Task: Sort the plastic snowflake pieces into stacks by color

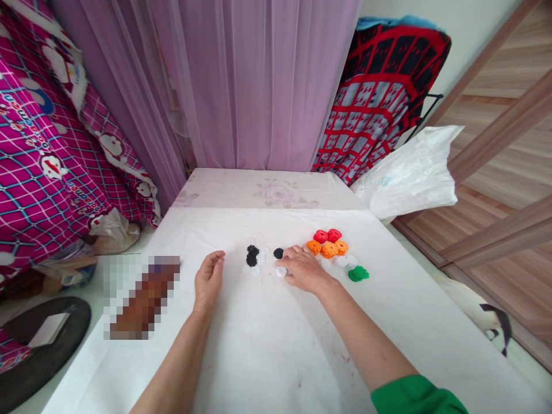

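My right hand (302, 268) is over the white table (250, 345), thumb and index finger closed about a small white crocheted flower (282, 271). Just beyond its fingertips lies a black crocheted flower (278, 253). To the left is a small cluster of black flowers (252, 256) and white flowers (252, 269). My left hand (209, 280) rests on its side left of that cluster, fingers loosely curled, thumb slightly apart, with nothing visible in it. Right of my right hand are red flowers (326, 236), orange flowers (329, 249), white flowers (346, 261) and a green flower (358, 273).
A pixelated reddish-brown patch (144, 299) covers something at the table's left edge. Purple curtains (267, 86) hang behind the table. A white plastic bag (414, 172) is at the far right corner, near a red-and-black patterned cloth (371, 98). Wooden doors (504, 172) stand on the right.
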The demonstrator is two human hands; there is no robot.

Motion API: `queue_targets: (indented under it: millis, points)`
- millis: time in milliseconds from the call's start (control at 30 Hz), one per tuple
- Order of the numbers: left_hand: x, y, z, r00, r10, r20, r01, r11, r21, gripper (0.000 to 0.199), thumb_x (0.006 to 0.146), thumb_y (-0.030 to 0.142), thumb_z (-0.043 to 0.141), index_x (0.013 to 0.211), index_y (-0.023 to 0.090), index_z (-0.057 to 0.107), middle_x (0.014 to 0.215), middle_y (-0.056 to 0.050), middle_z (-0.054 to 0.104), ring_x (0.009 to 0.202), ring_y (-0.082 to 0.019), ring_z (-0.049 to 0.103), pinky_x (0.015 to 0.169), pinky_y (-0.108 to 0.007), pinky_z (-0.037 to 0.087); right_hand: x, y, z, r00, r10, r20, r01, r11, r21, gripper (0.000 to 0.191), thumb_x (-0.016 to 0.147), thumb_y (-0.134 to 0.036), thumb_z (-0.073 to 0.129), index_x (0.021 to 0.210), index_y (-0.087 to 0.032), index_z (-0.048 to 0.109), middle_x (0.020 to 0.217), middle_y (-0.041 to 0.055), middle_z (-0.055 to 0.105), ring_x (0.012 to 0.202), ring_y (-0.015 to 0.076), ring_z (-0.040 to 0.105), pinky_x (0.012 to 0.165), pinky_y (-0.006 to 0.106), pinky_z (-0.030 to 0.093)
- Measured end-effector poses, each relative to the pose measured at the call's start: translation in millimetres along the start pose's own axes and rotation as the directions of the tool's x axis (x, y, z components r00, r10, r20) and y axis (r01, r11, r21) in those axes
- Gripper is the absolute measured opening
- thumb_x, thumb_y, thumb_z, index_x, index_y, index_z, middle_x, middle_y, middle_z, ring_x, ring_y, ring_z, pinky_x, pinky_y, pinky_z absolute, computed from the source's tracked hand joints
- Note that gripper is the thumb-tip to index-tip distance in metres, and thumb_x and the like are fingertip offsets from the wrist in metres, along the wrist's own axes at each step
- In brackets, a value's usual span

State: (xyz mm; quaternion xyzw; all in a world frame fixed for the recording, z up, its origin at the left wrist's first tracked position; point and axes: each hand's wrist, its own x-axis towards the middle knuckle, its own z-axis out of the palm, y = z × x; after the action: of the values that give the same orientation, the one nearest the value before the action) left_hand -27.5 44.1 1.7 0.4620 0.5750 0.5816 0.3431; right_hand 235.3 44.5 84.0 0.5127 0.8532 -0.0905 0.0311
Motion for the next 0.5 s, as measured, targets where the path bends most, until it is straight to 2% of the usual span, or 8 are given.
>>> queue_targets:
  millis: [333, 500]
  points:
    - [-0.4, 1.1, 1.3, 1.000, -0.004, -0.005, 0.004, 1.000, -0.009, 0.033, 0.080, 0.047, 0.058, 0.099, 0.020, 0.064, 0.103, -0.007, 0.069, 0.099, -0.021, 0.064, 0.095, -0.037, 0.046, 2.0, 2.9, -0.2, 1.000, 0.003, 0.013, -0.002, 1.000, -0.025, 0.025, 0.077, -0.021, 0.063, 0.102, -0.024, 0.069, 0.109, 0.0066, 0.062, 0.105, 0.0226, 0.047, 0.088, 0.035, 0.029]
    - [-1.0, 2.3, 1.6, 1.000, -0.010, -0.012, 0.010, 1.000, 0.017, 0.032, 0.080, 0.045, 0.057, 0.099, 0.020, 0.064, 0.102, -0.007, 0.070, 0.100, -0.021, 0.064, 0.096, -0.038, 0.046, 5.5, -15.5, -2.1, 0.998, -0.008, -0.055, 0.009, 1.000, 0.021, 0.032, 0.080, -0.027, 0.061, 0.112, -0.023, 0.066, 0.111, 0.0067, 0.064, 0.108, 0.0227, 0.050, 0.089, 0.034, 0.033]
